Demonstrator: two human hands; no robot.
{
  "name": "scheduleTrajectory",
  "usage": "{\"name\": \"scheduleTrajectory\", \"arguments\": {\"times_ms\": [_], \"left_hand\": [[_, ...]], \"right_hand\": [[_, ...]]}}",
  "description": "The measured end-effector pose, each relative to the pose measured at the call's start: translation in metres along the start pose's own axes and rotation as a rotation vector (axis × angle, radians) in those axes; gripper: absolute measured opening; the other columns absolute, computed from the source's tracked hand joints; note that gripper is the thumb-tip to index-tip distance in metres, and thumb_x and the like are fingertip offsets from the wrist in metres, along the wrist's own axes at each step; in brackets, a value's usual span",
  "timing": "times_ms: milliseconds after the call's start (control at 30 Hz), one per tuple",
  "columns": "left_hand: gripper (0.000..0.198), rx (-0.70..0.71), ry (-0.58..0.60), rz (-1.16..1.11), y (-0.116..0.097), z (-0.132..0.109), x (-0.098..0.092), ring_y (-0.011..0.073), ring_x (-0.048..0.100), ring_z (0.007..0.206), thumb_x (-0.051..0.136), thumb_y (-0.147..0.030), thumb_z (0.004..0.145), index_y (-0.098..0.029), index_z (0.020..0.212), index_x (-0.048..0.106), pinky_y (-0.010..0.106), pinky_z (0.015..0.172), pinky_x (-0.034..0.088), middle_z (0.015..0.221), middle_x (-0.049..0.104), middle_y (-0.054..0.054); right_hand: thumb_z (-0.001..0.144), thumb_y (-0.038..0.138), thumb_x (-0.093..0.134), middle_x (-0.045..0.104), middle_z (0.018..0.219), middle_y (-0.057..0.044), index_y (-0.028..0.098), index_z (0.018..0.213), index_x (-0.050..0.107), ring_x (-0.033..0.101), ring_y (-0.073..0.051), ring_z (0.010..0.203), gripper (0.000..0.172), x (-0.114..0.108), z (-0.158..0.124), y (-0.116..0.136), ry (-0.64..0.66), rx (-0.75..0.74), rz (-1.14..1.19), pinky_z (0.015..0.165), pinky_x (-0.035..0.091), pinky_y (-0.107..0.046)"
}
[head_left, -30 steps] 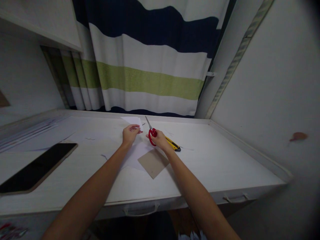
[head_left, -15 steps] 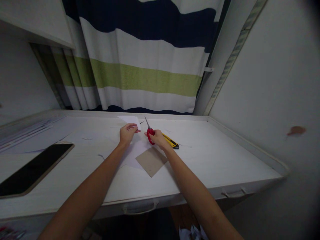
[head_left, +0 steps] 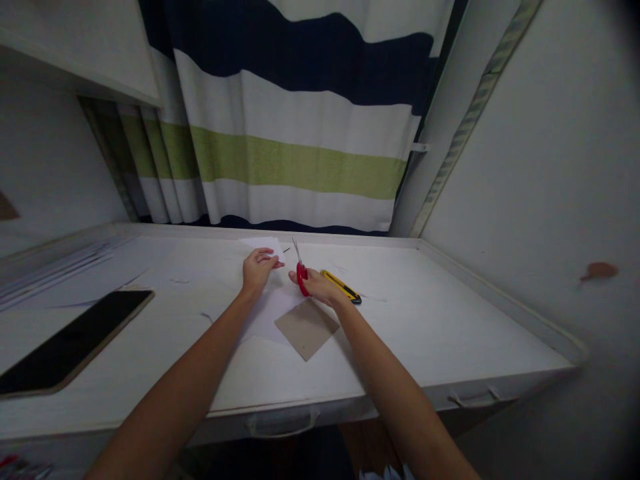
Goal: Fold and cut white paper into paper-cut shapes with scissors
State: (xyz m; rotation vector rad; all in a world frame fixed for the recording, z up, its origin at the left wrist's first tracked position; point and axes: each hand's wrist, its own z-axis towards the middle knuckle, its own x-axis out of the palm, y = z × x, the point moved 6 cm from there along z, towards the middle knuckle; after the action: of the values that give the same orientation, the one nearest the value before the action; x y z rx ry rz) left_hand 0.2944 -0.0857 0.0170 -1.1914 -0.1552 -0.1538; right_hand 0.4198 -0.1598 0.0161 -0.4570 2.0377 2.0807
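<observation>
Head view puts the white paper piece in our left hand, near the far edge of the table and left of that edge's middle; our left fingers pinch it by its near side. Just right of it, our right hand grips the red-handled scissors, fingers around the loops, blades slightly parted and pointing toward the far edge. Blades and paper stand apart, so we judge the step in hand to be readying a cut. Our next move seems to call for bringing paper edge and blades together, with our left fingertips clear of them.

Beside our right hand, toward the table's right edge, lies the yellow-and-black utility knife. Closer to the near edge, a grey-brown cardboard square overlaps a larger white sheet. Farthest out, the smartphone lies toward the near-left corner, with stacked papers beyond it along the left edge.
</observation>
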Motion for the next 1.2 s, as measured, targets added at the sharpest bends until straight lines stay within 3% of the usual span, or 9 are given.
{"name": "scheduleTrajectory", "arguments": {"times_ms": [167, 267, 400, 933, 1200], "left_hand": [[0.022, 0.022, -0.040, -0.036, -0.005, 0.003, -0.005, 0.0121, 0.058, 0.049, 0.065, -0.021, 0.055, -0.012, 0.071, 0.053, 0.023, 0.052, 0.045, 0.056, 0.057, -0.001], [0.021, 0.043, -0.053, -0.050, -0.007, 0.006, -0.008, 0.0091, 0.053, 0.046, 0.064, -0.022, 0.056, -0.012, 0.071, 0.054, 0.021, 0.047, 0.040, 0.053, 0.056, -0.002], [0.021, 0.053, -0.034, -0.059, -0.009, 0.006, -0.007, 0.0070, 0.048, 0.042, 0.064, -0.021, 0.056, -0.012, 0.072, 0.055, 0.020, 0.045, 0.036, 0.050, 0.056, -0.002], [0.029, -0.010, 0.048, -0.037, -0.014, -0.005, 0.009, 0.0071, 0.047, 0.043, 0.067, -0.021, 0.053, -0.010, 0.077, 0.056, 0.020, 0.043, 0.032, 0.053, 0.054, -0.002], [0.027, -0.014, 0.040, -0.038, -0.016, -0.009, 0.012, 0.0070, 0.047, 0.043, 0.067, -0.021, 0.053, -0.010, 0.075, 0.056, 0.019, 0.042, 0.032, 0.052, 0.054, -0.002]], "right_hand": [[0.085, 0.046, 0.024, 0.051, 0.057, -0.003, 0.009, 0.072, 0.051, 0.048, -0.009, 0.047, 0.047, 0.012, -0.008, -0.002, 0.273, 0.112, 0.184, 0.049, 0.041, -0.023], [0.085, 0.046, 0.024, 0.052, 0.058, -0.004, 0.009, 0.076, 0.050, 0.052, -0.009, 0.047, 0.047, 0.019, -0.013, -0.003, 0.403, 0.213, 0.406, 0.049, 0.041, -0.022], [0.085, 0.046, 0.022, 0.054, 0.059, -0.004, 0.009, 0.076, 0.049, 0.054, -0.010, 0.048, 0.047, 0.024, -0.015, 0.001, 0.479, 0.203, 0.532, 0.049, 0.041, -0.022], [0.086, 0.045, 0.025, 0.054, 0.056, -0.004, 0.008, 0.081, 0.048, 0.051, -0.010, 0.043, 0.044, 0.022, -0.010, -0.001, 0.402, 0.142, 0.558, 0.045, 0.036, -0.022], [0.086, 0.046, 0.022, 0.054, 0.055, -0.004, 0.008, 0.083, 0.047, 0.050, -0.009, 0.043, 0.046, 0.024, -0.009, -0.001, 0.425, 0.136, 0.593, 0.044, 0.035, -0.021]]}}
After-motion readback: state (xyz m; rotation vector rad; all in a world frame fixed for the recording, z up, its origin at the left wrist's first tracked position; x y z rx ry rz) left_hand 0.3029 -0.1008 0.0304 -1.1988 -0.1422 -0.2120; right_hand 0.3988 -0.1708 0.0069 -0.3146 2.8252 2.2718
